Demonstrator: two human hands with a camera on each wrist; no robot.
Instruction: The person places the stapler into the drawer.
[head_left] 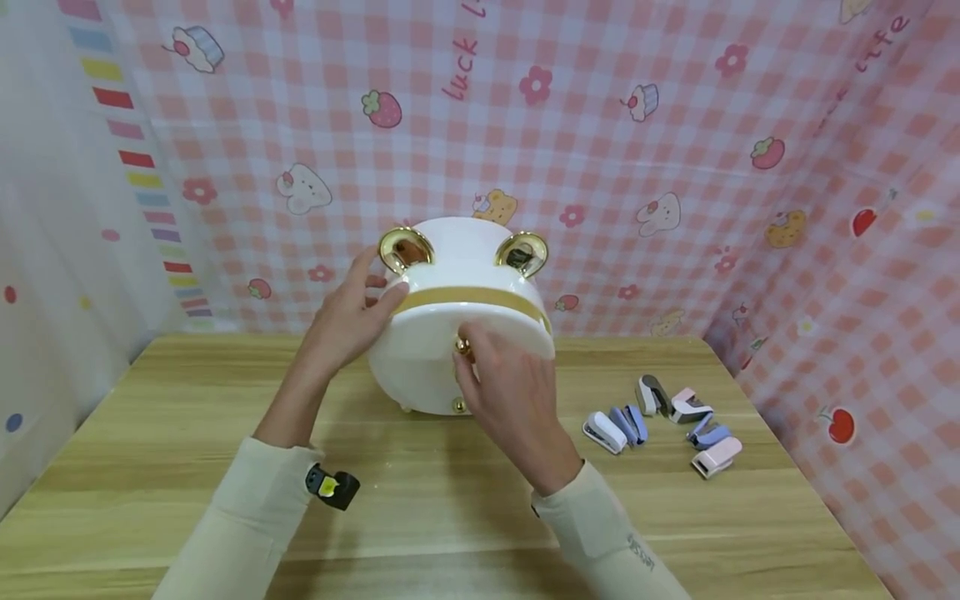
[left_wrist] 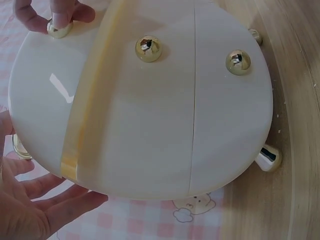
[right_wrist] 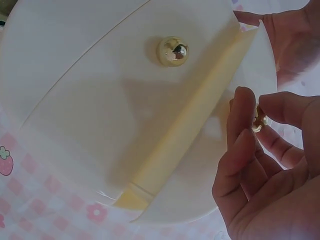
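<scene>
A rounded white box with drawers [head_left: 420, 367] stands on the wooden table, with two shiny gold ears [head_left: 522, 255] on top. My right hand [head_left: 517, 383] pinches the upper gold knob [right_wrist: 260, 120] on its front between thumb and fingers. Against the upper left side, below an ear, rests my left hand [head_left: 345, 321], its fingers spread along the curve in the left wrist view. A yellow-gold band [left_wrist: 82, 115] shows between the upper front panel and the body. Two lower gold knobs, a middle one [left_wrist: 148, 48] and a bottom one [left_wrist: 238, 62], are untouched by either hand.
Several mini staplers lie on the table [head_left: 420, 533] to the right, among them a white one [head_left: 604, 432], a dark grey one [head_left: 652, 396] and a pink one [head_left: 717, 457]. A pink checked cloth [head_left: 450, 167] hangs close behind the box and along the right side.
</scene>
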